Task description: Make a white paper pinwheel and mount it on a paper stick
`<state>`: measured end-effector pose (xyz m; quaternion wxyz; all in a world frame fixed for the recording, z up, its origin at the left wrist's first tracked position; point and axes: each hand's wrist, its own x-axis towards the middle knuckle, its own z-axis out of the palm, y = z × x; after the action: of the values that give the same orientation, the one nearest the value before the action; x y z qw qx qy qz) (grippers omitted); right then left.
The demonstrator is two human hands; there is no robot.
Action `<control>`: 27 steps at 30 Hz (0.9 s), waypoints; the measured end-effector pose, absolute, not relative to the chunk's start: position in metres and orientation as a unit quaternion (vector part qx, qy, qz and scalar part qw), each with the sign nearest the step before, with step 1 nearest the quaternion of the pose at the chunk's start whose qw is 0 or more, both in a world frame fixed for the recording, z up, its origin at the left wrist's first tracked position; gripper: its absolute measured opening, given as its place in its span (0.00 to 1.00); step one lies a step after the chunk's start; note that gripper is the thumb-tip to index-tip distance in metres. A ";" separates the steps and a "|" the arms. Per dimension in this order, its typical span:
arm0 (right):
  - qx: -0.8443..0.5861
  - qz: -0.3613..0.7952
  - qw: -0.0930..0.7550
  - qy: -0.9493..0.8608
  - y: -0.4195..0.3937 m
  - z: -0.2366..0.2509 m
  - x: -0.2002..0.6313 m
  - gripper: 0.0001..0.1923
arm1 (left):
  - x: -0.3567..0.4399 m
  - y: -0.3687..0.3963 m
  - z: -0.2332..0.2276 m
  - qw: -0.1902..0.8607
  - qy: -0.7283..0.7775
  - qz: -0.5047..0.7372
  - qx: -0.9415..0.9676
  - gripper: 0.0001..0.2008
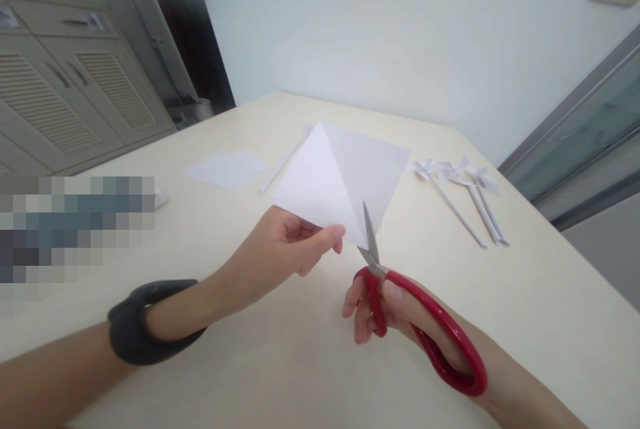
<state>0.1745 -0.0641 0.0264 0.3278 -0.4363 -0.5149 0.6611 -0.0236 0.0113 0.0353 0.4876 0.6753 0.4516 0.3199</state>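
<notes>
My left hand (295, 239) pinches the near edge of a white square sheet of paper (320, 179) between thumb and fingers, holding it above the table. A diagonal crease runs across the sheet from its far corner to its near one. In my right hand (400, 302) are red-handled scissors (445, 329), with the thumb and fingers through the loops. Their blades stand apart at the paper's near corner, one above the sheet and the other partly hidden below it. A dark band sits on my left wrist.
On the cream table (550, 309), several paper pinwheels (465, 176) with rolled sticks lie to the right. White paper pieces (225, 169) and a rolled paper stick (280, 166) lie to the left. A wall borders the far edge; a blurred patch covers the left.
</notes>
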 end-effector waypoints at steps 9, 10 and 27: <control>-0.445 0.659 0.312 -0.520 -0.063 0.029 0.174 0.23 | -0.020 0.009 0.046 0.496 0.467 0.312 0.662 0.13; -0.448 0.659 0.303 -0.523 -0.062 0.032 0.173 0.23 | -0.019 0.008 0.048 0.497 0.473 0.309 0.659 0.13; -0.451 0.649 0.279 -0.546 -0.062 0.045 0.172 0.24 | -0.017 0.007 0.047 0.488 0.473 0.331 0.655 0.13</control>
<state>0.1718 -0.0618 0.0455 0.2789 -0.4512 -0.5459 0.6486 -0.0168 0.0072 0.0466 0.4876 0.6545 0.4734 0.3313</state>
